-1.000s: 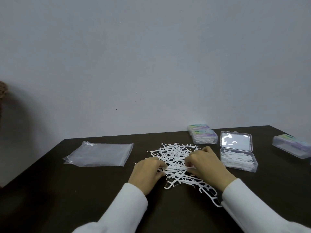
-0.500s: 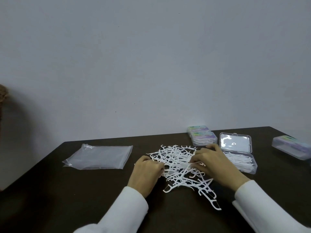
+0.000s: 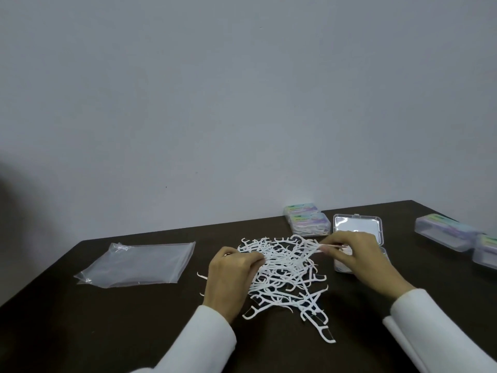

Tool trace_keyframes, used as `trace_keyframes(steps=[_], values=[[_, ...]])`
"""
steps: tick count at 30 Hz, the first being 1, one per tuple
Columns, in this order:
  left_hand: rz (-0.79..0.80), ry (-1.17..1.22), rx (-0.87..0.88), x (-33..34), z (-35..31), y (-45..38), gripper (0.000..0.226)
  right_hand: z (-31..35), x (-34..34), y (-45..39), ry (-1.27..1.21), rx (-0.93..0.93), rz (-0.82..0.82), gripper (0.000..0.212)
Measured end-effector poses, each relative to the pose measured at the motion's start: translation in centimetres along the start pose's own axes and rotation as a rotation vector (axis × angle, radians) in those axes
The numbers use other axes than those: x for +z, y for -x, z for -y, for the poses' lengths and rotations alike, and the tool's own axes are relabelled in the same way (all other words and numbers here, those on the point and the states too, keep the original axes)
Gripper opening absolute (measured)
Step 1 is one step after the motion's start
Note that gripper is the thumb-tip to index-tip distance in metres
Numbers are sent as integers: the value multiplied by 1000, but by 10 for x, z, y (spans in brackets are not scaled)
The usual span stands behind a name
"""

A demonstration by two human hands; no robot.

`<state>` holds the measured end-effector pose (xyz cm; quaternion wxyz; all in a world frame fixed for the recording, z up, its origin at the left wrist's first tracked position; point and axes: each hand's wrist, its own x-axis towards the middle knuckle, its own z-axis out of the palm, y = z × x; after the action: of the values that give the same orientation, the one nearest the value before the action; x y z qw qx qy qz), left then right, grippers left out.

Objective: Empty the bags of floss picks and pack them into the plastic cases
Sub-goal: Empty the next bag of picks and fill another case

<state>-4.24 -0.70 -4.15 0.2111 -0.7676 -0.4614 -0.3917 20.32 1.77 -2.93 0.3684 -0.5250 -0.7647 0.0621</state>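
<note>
A loose pile of white floss picks (image 3: pixel 285 267) lies in the middle of the dark table (image 3: pixel 80 332). My left hand (image 3: pixel 231 275) rests on the pile's left edge with its fingers curled into the picks. My right hand (image 3: pixel 357 255) pinches a small bunch of picks and holds it just above the open clear plastic case (image 3: pixel 359 229), hiding most of the case's base. The case's lid stands raised behind the hand.
An empty clear plastic bag (image 3: pixel 139 263) lies flat at the left. Two closed, filled cases (image 3: pixel 308 220) are stacked at the back by the wall. More closed cases (image 3: pixel 446 232) sit at the far right edge.
My right hand has lifted a bunch of picks out of the pile and moved it right, over the open case. My left hand has stayed at the pile's left side.
</note>
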Motion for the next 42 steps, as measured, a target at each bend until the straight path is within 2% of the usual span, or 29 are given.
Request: trace_keyframes(steps=[2, 4, 9, 14, 19, 26, 29, 34, 42], values=[[-3, 70, -53, 7, -5, -4, 17, -9, -6, 1, -5, 31, -35, 6], [-3, 123, -98, 13, -12, -9, 15, -21, -14, 2, 18, 82, -74, 5], [-18, 234, -173, 27, -30, -22, 13, -53, -29, 5, 73, 303, -104, 24], [21, 332, -211, 42, -47, -34, 9, -73, -38, 11, 135, 416, -19, 20], [67, 392, -247, 55, -60, -43, 16, -69, -39, 10, 221, 390, 67, 23], [47, 421, -189, 72, -75, -55, 13, -59, -38, 11, 243, 290, 115, 29], [12, 363, -96, 78, -85, -60, 12, -64, -39, 11, 200, 290, 67, 30], [-26, 252, 61, 95, -99, -66, 4, -70, -47, 14, 62, 337, -57, 17], [134, 166, 92, 110, -108, -65, 9, -74, -50, 17, -58, 421, -6, 9]])
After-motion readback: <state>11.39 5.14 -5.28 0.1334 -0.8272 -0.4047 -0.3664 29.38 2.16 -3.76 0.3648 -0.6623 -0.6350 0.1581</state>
